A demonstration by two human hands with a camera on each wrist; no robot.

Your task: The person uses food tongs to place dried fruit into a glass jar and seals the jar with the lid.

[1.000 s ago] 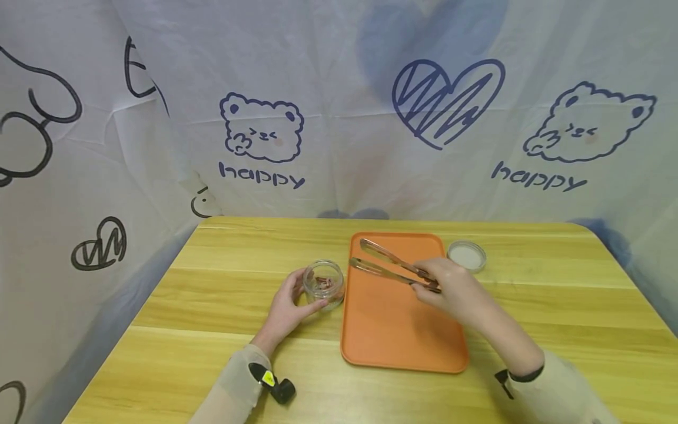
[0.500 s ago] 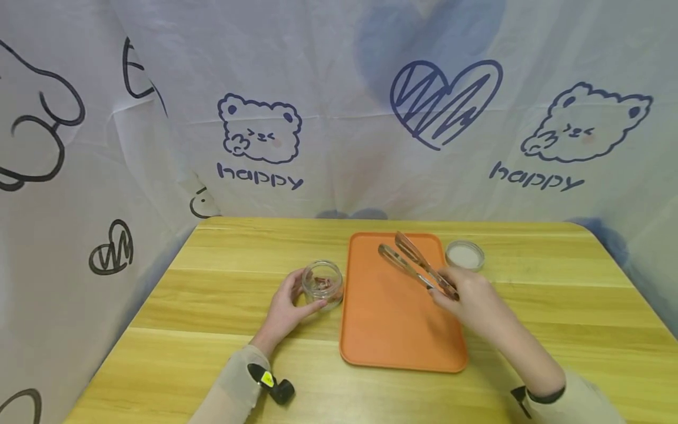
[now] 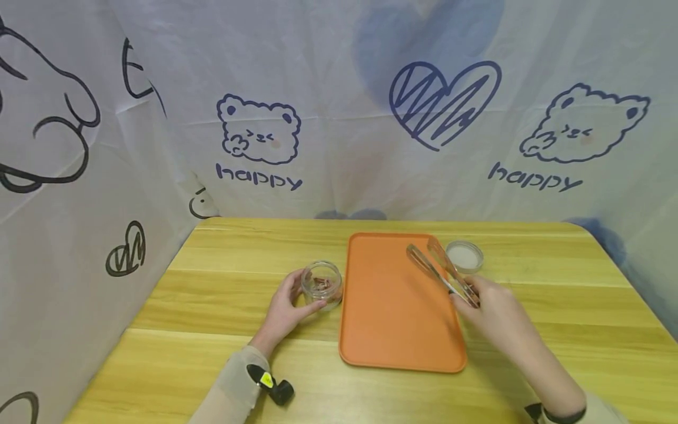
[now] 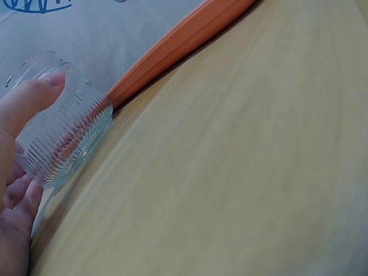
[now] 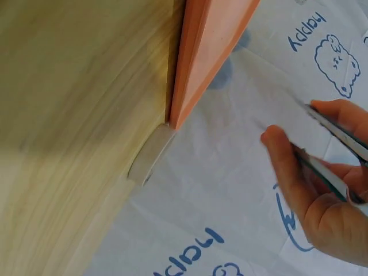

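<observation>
A ribbed clear glass jar (image 3: 322,285) stands uncovered on the table, left of the orange tray, with reddish-brown pieces low inside. My left hand (image 3: 288,307) is curled round its left side; the left wrist view has the thumb across the upper part of the jar (image 4: 69,126) and the other fingers low behind it. Above the tray's right edge my right hand (image 3: 492,306) grips metal tongs (image 3: 445,274), their arms spread and pointing to the far left. Nothing shows between the tong tips. In the right wrist view, thumb and fingers of the right hand (image 5: 322,190) lie along both tong arms.
The flat orange tray (image 3: 397,312) lies in the middle of the wooden table (image 3: 212,282). Beyond its right edge is a round jar lid (image 3: 464,257). A printed cloth (image 3: 349,118) hangs behind and to the left of the table.
My right hand has carried the tongs rightward and slightly nearer, from over the tray's left and middle to its right edge. The left hand and jar stay in place.
</observation>
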